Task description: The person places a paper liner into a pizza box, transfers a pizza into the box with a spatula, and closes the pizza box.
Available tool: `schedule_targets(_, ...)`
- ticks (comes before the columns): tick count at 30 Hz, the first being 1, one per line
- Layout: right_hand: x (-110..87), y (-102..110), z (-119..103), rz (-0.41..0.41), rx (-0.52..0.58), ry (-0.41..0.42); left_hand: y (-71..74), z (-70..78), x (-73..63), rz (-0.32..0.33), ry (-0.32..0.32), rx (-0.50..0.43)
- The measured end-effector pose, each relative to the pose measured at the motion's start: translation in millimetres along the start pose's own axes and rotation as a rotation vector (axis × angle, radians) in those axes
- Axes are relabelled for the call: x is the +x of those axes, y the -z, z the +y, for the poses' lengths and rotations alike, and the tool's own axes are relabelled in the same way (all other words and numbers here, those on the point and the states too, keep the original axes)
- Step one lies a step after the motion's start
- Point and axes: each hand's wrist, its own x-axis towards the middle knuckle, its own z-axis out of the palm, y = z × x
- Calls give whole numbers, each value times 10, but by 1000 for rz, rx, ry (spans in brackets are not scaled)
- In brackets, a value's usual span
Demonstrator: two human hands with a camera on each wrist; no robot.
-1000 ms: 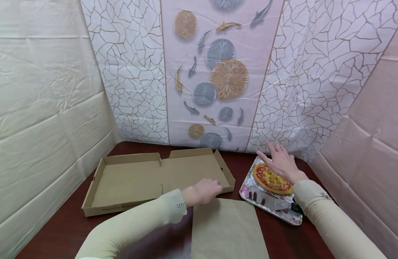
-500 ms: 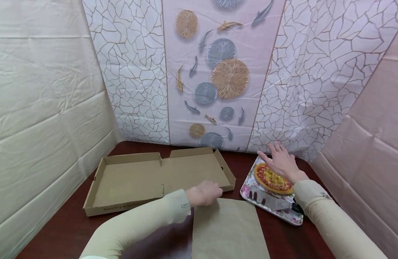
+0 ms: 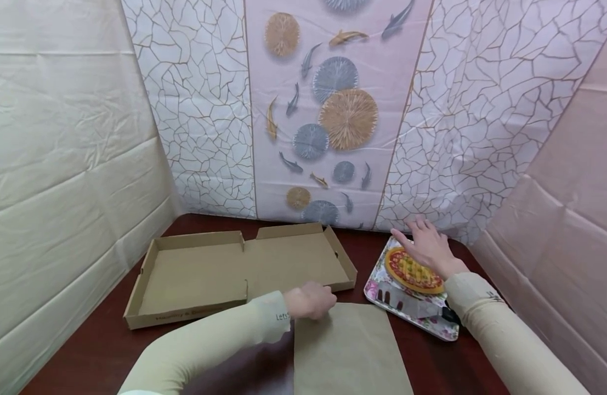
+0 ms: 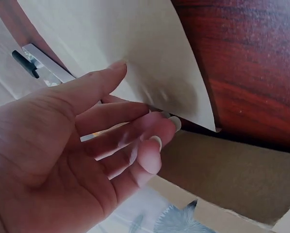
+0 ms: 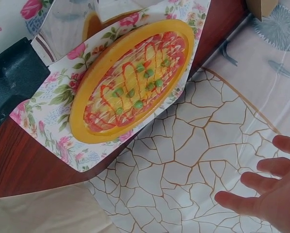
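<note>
Near centre, left hand [image 3: 310,300], fingers loosely bent around nothing, by a flat brown paper sheet [image 3: 350,351], open tan cardboard box [image 3: 199,274] far left, right hand [image 3: 428,248] spread wide near oval yellow-rimmed pizza [image 3: 414,274], white floral tray [image 5: 67,145] beneath, at right

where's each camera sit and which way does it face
Head: worn there, facing forward and down at box, paper and tray; left hand, right hand and sleeves show.
Left wrist: worn there, facing paper and box; left hand shows.
Right wrist: worn there, facing tray; right hand partly shows.
Head and right wrist share the pizza.
</note>
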Motion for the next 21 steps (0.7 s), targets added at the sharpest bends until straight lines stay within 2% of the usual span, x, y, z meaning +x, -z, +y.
schedule_targets(6, 26, 31, -8, 10, -19, 11, 17, -33, 17, 28, 28, -41)
schedule_targets(12, 16, 15, -5, 4, -3, 2, 2, 22, 18, 63, 32, 23)
schedule_targets(21, 21, -10, -21, 9, -1, 8, -24, 107, 51, 35, 66, 18)
